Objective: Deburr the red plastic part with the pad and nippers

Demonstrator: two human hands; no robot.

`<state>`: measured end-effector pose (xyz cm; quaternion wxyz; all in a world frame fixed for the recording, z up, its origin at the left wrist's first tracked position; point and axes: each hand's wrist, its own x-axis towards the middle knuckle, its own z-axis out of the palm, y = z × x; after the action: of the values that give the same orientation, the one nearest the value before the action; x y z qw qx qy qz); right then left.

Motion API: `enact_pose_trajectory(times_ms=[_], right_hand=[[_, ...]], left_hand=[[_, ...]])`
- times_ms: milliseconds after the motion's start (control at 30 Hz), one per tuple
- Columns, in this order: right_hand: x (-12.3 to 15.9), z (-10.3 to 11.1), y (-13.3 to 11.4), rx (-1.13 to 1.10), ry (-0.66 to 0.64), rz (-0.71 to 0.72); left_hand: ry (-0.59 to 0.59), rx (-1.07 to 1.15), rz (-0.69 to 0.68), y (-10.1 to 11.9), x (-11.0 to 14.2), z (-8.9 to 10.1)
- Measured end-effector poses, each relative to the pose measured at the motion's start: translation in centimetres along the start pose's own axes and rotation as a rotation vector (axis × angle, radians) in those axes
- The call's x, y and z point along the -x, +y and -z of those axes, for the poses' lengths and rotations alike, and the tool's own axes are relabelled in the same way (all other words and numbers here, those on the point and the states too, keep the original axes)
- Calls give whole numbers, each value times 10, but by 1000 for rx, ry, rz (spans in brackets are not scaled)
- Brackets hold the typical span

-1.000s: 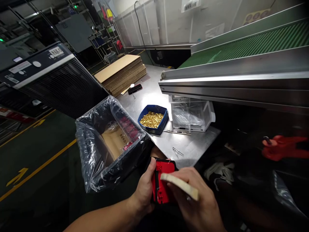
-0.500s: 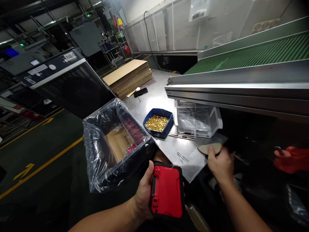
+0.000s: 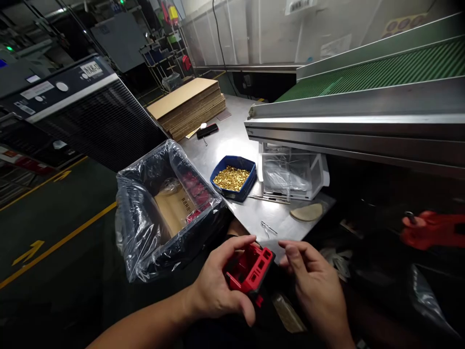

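My left hand [image 3: 221,283] grips a red and black plastic housing [image 3: 259,269] by its sides, thumb below and fingers above. The housing is tilted, showing a hollow side and slotted red edge. Just right of it is my right hand [image 3: 314,283], its thumb against the curled fingers; anything pinched there is hidden. A tan oval pad [image 3: 306,212] lies on the corner of the metal table [image 3: 240,109]. Small metal tweezers-like pieces [image 3: 268,228] lie nearer the housing. Behind them stands a blue bin [image 3: 236,195] of small brass-coloured parts [image 3: 231,178].
A plastic-lined dark crate [image 3: 127,232] with cardboard and red parts stands left. Stacked cardboard sheets [image 3: 187,104] lie at the back. A clear-fronted drawer [image 3: 290,174] sits under the green conveyor [image 3: 378,72]. At far right is an orange-red tool [image 3: 432,230].
My right hand has let go of the tan pad and moved left beside the housing. My left hand has turned the housing from its flat red face to its hollow side.
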<state>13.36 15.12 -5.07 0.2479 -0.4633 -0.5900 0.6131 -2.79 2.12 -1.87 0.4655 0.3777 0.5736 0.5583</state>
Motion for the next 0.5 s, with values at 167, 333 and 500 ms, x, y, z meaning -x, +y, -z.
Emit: enact_pose_trajectory(times_ms=[167, 333, 500], right_hand=[[26, -3, -3, -157, -262, 100], [34, -1, -1, -193, -448, 104], [36, 4, 1, -202, -448, 76]], left_hand=[[-24, -209, -156, 1, -1, 3], [-48, -310, -300, 2, -3, 5], [-105, -382, -436, -1, -2, 8]])
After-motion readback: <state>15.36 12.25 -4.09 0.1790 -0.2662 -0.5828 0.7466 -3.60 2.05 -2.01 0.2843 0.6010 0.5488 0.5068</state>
